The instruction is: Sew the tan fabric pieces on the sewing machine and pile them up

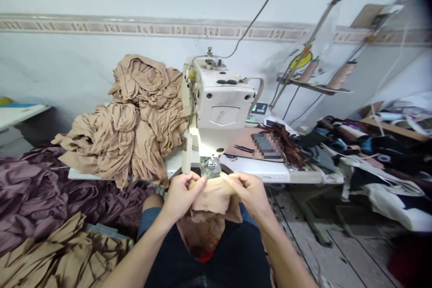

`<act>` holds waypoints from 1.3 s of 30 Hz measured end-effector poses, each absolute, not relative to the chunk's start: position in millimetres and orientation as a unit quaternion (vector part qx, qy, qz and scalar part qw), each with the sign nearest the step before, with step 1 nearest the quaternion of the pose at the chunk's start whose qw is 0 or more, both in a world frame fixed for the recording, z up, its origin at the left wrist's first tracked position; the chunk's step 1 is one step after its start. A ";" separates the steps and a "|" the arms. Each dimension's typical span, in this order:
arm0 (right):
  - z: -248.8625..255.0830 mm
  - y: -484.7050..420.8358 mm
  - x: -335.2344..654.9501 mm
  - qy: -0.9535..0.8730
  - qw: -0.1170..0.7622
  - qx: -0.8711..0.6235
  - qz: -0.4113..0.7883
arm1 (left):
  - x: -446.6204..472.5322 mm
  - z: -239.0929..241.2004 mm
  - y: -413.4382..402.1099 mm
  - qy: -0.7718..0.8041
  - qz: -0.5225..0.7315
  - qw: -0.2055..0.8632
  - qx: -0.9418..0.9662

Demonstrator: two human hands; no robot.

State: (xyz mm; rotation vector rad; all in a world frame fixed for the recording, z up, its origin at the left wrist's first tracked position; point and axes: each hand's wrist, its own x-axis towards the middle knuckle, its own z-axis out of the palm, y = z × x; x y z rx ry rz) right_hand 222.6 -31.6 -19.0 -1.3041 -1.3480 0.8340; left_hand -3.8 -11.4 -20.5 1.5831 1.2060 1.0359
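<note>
A piece of tan fabric (212, 195) is stretched between my two hands, just in front of the sewing machine (221, 103). My left hand (184, 193) pinches its left edge between thumb and fingers. At the other end, my right hand (248, 191) grips the upper right edge the same way. The fabric's top edge lies close to the lit needle area (212, 162); whether it touches the presser foot I cannot tell. Its lower part hangs in folds over my lap.
Heaped tan fabric (124, 117) covers the table left of the machine. Purple cloth (67, 189) and more tan pieces (64, 256) lie lower left. Small scissors-like snips (243, 148) rest at right, beside a blurred flat object (268, 145). Thread cones (342, 74) stand on a rack.
</note>
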 end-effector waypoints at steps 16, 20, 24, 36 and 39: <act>-26.9 6.0 239.3 -0.528 0.562 -0.533 0.348 | 22.3 -25.8 23.0 0.423 0.532 0.466 0.566; -40.6 7.5 239.6 -0.517 0.562 -0.539 0.357 | 26.2 -28.9 24.5 0.408 0.542 0.498 0.540; -64.5 -0.5 236.3 -0.497 0.561 -0.553 0.365 | 17.6 -42.1 11.5 0.439 0.560 0.480 0.513; -94.5 -85.7 180.3 -0.494 0.600 -0.535 0.332 | -71.9 -75.3 -20.2 0.527 0.462 0.458 0.547; -82.5 -81.2 158.3 -0.555 0.549 -0.487 0.391 | -69.4 -62.5 -24.6 0.518 0.451 0.487 0.539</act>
